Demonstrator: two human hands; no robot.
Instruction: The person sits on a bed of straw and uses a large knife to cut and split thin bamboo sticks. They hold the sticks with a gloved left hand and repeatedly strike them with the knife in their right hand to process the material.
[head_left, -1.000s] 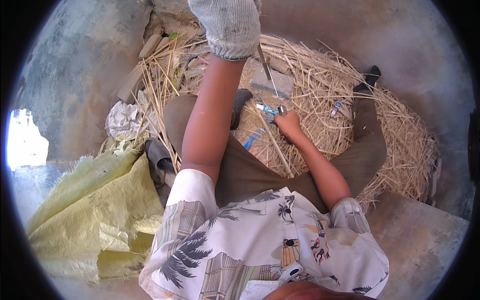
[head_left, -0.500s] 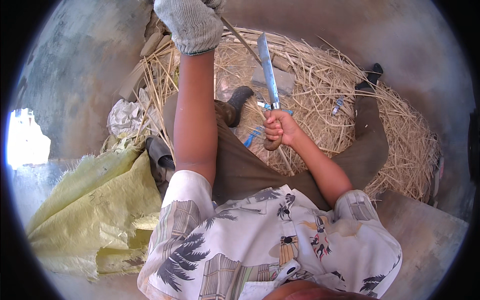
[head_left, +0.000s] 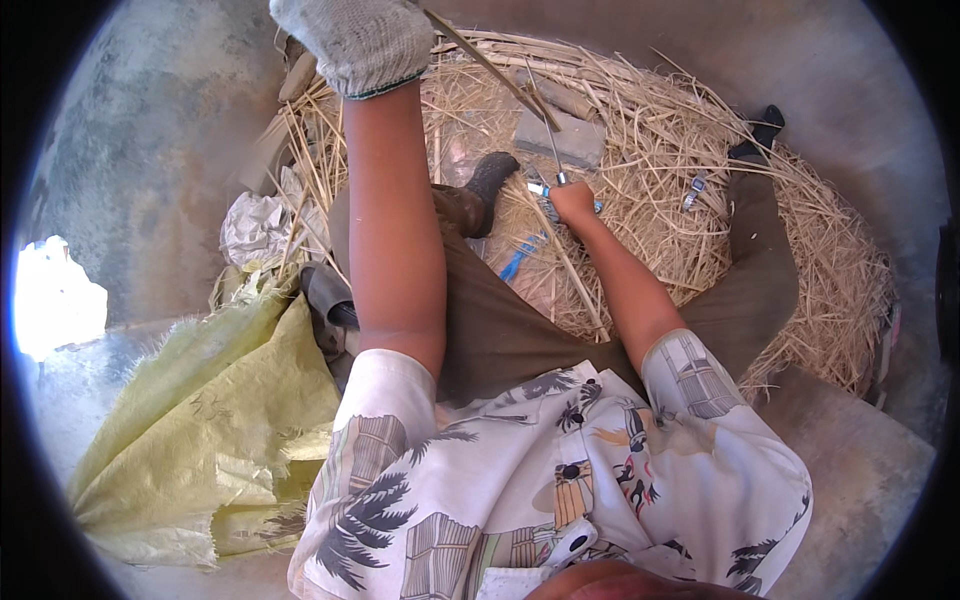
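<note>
My left hand (head_left: pixel 355 45), in a grey knit glove, is raised at the top of the view and closed on a long thin cane strip (head_left: pixel 495 75) that slants down to the right. My right hand (head_left: pixel 575 205), bare, grips a knife (head_left: pixel 553 150) whose narrow blade points up and meets the lower end of the strip. Both hands are above a wide pile of dry straw (head_left: pixel 650 150) that lies between my spread legs.
A grey flat block (head_left: pixel 570 135) lies in the straw behind the knife. My dark shoes (head_left: pixel 490 180) (head_left: pixel 760 130) rest on the pile. A yellow-green woven sack (head_left: pixel 200 420) and crumpled white paper (head_left: pixel 255 225) lie at left. A blue strip (head_left: pixel 520 260) sits by my leg.
My gloved left hand has swung left across the top with the strip. My right hand has lifted the knife, and the blade now shows edge-on against the strip.
</note>
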